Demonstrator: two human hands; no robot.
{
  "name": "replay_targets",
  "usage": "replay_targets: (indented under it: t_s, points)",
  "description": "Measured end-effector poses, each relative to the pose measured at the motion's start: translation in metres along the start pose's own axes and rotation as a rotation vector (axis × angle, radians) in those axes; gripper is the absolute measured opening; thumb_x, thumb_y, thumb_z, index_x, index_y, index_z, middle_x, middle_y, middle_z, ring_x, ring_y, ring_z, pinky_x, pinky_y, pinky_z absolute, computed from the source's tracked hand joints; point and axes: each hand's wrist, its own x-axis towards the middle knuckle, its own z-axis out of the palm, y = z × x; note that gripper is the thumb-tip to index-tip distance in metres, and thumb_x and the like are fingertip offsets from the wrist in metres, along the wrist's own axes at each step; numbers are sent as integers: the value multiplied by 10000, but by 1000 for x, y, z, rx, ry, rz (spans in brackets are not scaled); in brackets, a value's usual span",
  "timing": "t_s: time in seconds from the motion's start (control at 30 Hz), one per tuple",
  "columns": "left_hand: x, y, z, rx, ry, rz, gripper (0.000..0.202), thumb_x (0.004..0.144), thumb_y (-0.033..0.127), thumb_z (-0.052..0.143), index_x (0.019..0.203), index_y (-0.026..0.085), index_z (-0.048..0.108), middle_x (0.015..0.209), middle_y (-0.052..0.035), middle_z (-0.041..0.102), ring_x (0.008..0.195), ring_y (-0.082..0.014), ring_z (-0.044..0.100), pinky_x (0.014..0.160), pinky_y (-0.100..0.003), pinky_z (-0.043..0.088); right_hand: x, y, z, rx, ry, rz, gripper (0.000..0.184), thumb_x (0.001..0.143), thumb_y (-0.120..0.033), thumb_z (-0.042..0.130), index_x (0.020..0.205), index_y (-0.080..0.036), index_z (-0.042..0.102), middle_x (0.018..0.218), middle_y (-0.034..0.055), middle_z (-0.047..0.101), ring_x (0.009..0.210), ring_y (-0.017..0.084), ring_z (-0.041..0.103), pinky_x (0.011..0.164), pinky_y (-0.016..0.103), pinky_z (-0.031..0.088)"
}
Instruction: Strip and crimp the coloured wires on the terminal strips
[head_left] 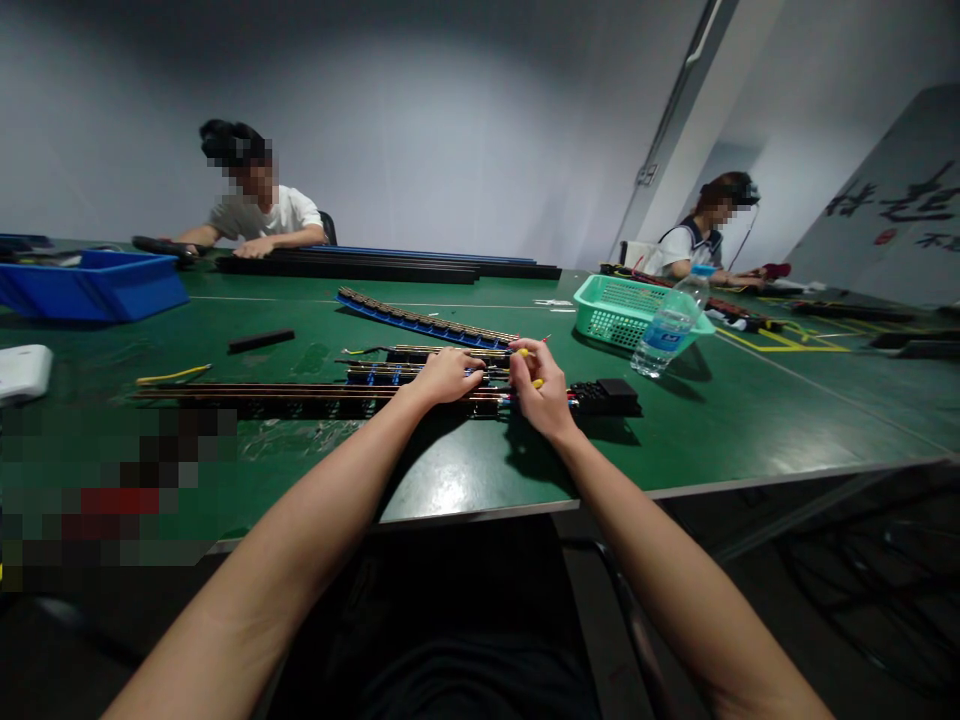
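My left hand [448,377] rests with curled fingers on top of long dark rails [300,393] that lie across the green table [750,420]. My right hand [541,388] is closed in a pinch on a small yellow-handled tool [525,353] at the rails' right end, where coloured wires show. A black connector block [607,396] lies just right of that hand. More rail strips with blue fittings [420,320] lie beyond my hands.
A green mesh basket [622,310] and a water bottle [667,330] stand to the right. A blue bin [90,285] and a white device [22,370] are at the left. A yellow wire [172,375] and black bar [261,340] lie nearby. Two people work at the far side.
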Motion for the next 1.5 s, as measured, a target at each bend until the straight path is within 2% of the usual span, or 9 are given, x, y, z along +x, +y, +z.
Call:
replay_targets:
  t_s: [0.07,0.17,0.33,0.6,0.77,0.87,1.07,1.33,1.5]
  points:
    - [0,-1,0,-7,-13,9,383,962,412,529,1259,272,726,1297,-85,688,1228,-316,609,1027,-412,483,-6,-1,1,-190,-141,-125,278,968,-430,546,1128,-212,615,576,-62,509,485,102,447,527,236,348]
    - [1,-4,0,-3,-33,26,378,959,423,544,1245,263,733,1274,-87,696,1187,-309,632,961,-374,515,-11,-3,4,-439,-379,-324,230,947,-329,564,1108,-227,692,653,-4,659,533,119,539,558,244,349]
    - [1,-5,0,15,-31,30,370,961,414,544,1244,265,731,1321,-86,671,1223,-310,610,978,-378,505,-12,-5,7,-497,-441,-340,253,955,-320,552,1134,-237,710,793,42,738,625,148,614,597,256,378]
    - [-1,0,-2,41,-8,19,366,948,367,510,1220,292,743,1285,-67,695,1214,-306,619,1031,-417,480,13,-11,-2,171,224,74,444,935,-578,530,1222,-241,563,787,-27,563,483,78,423,444,225,337]
    - [-1,0,-3,44,-11,15,373,942,376,504,1215,295,745,1259,-62,708,1194,-295,633,1022,-401,482,42,-5,-16,348,623,67,486,905,-629,525,1203,-246,537,794,-43,486,461,53,375,418,209,294]
    - [0,-1,-3,41,-8,19,375,944,374,497,1214,295,746,1269,-63,702,1196,-299,631,1015,-402,486,57,8,-20,309,710,73,510,895,-635,527,1191,-221,555,782,-34,480,481,60,366,434,213,317]
    - [0,-3,-1,34,-1,43,378,957,341,467,1204,292,750,1305,-64,683,1204,-300,627,1010,-404,487,70,34,-12,343,557,216,524,901,-654,491,1234,-254,542,795,-33,532,423,47,381,383,211,282]
    - [-1,-3,0,28,12,30,373,959,346,471,1193,286,755,1264,-65,703,1194,-288,633,1016,-387,478,60,35,-3,238,385,240,518,803,-674,614,1008,-199,597,614,-82,472,447,63,359,423,210,268]
    - [0,-4,0,27,16,64,361,958,340,472,1169,297,762,1276,-55,695,1173,-274,640,998,-370,488,45,24,1,-121,-48,83,371,791,-528,700,855,-163,714,480,-102,323,466,76,285,499,245,248]
